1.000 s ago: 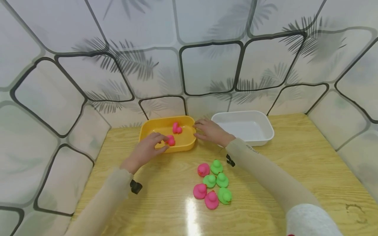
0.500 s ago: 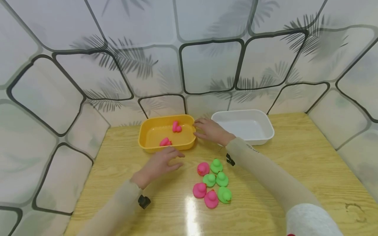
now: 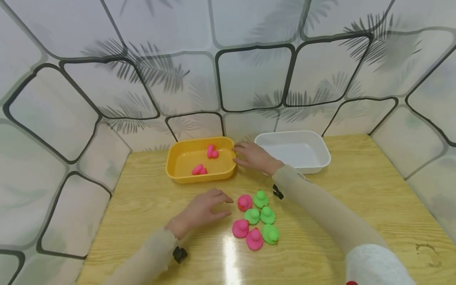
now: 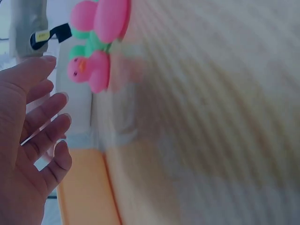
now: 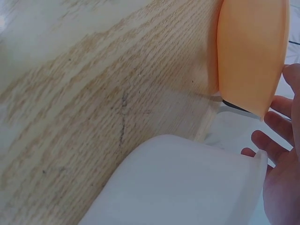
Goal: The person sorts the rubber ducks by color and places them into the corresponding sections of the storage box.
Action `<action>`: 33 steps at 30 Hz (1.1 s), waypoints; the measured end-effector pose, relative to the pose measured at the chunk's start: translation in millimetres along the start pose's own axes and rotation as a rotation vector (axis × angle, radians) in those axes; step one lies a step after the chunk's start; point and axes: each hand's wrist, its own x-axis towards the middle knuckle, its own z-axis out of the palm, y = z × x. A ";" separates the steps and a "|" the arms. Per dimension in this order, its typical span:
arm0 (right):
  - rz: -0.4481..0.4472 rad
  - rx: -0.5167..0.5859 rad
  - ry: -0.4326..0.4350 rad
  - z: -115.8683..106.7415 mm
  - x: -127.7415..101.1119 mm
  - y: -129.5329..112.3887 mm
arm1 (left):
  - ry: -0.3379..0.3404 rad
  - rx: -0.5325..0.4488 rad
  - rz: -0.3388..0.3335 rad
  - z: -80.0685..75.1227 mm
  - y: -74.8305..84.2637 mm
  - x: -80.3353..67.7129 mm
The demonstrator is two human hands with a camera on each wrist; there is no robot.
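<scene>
My left hand (image 3: pixel 203 209) hovers empty with fingers spread just beside the nearest pink duck (image 3: pixel 244 202) on the worktop (image 3: pixel 356 206); I fear a clumsy reach could knock the green ducks (image 3: pixel 261 199) crowded against it.

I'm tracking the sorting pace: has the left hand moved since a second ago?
Yes. The left hand has pulled back out of the yellow bin toward the person and now sits open beside the nearest pink duck on the table.
</scene>
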 end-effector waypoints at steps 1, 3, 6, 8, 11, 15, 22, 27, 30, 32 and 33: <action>0.000 0.003 0.000 -0.1 0.0 -0.1 | -0.008 -0.001 0.006 2.3 0.8 -0.3; 0.005 0.011 -0.002 -0.3 -0.3 -0.9 | -0.026 -0.004 0.015 6.6 2.7 -0.8; 0.008 0.017 -0.001 -0.8 0.1 -1.2 | -0.039 -0.001 0.044 11.1 5.9 -1.2; 0.006 0.019 0.000 -0.9 0.2 -1.4 | -0.042 0.002 0.058 14.3 8.2 -1.5; 0.001 0.023 0.005 -1.4 -0.1 -2.1 | -0.039 0.011 0.084 19.2 12.0 -2.3; -0.002 0.028 0.007 -2.1 -1.2 -3.3 | -0.056 0.009 0.094 25.7 16.5 -4.3; 0.003 0.017 0.009 -2.0 -2.7 -3.1 | -0.053 0.011 0.113 34.9 20.0 -5.9; -0.006 0.015 0.019 -0.7 -3.6 -2.1 | -0.045 0.002 0.107 37.5 22.4 -6.0; -0.018 0.015 0.026 -0.4 -3.7 -2.3 | -0.037 -0.001 0.106 39.3 23.4 -5.6; -0.021 0.015 0.027 -0.5 -3.8 -2.8 | -0.033 0.001 0.107 41.1 23.9 -4.9; -0.021 0.015 0.028 -0.8 -3.9 -3.0 | -0.031 0.003 0.107 42.1 24.0 -4.4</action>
